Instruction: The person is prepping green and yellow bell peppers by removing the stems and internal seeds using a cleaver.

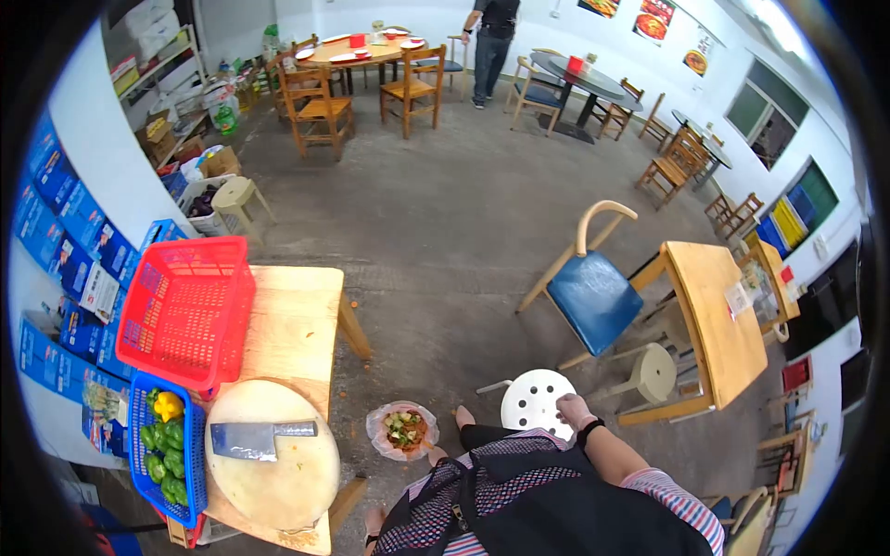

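My right hand (pixel 574 409), with a black band on its wrist, has its fingers closed on the round white stool (pixel 530 390) with black holes. What looks like part of my left hand (pixel 436 454) shows beside a clear plastic bag (pixel 378 428) of chopped vegetables on the floor; its fingers are too small to make out. On the wooden table (pixel 311 287) at left, a cleaver (pixel 243 441) lies flat on a round cutting board (pixel 269 491). Green peppers and a yellow one (pixel 169 405) fill a blue basket (pixel 193 463). Behind it stands a red basket (pixel 199 306).
A wooden chair with a blue seat (pixel 594 295), a beige stool (pixel 653 372) and a wooden table (pixel 709 306) stand at right. Dining tables and chairs are at the back, where a person (pixel 493 46) stands. Blue boxes (pixel 79 218) line the left wall.
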Demonstrator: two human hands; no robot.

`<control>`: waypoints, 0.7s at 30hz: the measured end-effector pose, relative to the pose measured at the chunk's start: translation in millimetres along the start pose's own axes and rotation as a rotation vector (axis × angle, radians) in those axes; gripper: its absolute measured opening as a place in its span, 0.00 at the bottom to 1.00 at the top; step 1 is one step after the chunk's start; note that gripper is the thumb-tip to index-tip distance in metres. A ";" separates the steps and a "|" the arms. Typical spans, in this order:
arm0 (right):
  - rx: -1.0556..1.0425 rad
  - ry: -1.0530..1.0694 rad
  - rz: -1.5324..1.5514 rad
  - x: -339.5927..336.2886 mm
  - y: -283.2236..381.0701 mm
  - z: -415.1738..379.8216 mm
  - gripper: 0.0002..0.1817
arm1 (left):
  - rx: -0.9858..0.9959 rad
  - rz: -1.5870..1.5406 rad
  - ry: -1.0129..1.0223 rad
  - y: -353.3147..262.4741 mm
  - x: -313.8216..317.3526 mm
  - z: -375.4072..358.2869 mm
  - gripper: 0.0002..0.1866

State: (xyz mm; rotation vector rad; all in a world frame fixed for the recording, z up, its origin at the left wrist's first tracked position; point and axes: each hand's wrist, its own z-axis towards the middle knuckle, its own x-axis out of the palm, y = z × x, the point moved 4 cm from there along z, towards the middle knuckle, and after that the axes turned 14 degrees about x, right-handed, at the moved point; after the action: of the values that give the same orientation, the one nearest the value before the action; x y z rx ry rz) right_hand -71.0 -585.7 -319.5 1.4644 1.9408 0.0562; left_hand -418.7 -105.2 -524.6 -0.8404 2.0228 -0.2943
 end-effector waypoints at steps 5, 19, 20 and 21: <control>0.063 -0.002 0.008 5.6 4.6 -30.8 0.11 | -0.023 0.073 0.011 3.9 -4.9 6.2 0.17; 0.143 -0.085 -0.002 -35.4 -32.7 7.2 0.12 | 0.007 0.012 -0.024 -6.3 -24.5 42.3 0.16; 0.138 -0.085 -0.006 -40.5 -22.5 10.9 0.12 | 0.004 0.005 -0.026 -12.4 -25.9 43.8 0.16; 0.085 -0.105 0.054 -48.1 -8.6 15.7 0.12 | 0.002 0.004 -0.025 -16.6 -24.9 44.6 0.16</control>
State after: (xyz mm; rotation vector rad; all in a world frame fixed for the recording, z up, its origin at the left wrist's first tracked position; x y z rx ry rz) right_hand -63.7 -635.9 -311.2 1.5439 1.8395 -0.0787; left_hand -365.8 -96.1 -525.4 -0.8354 2.0008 -0.2825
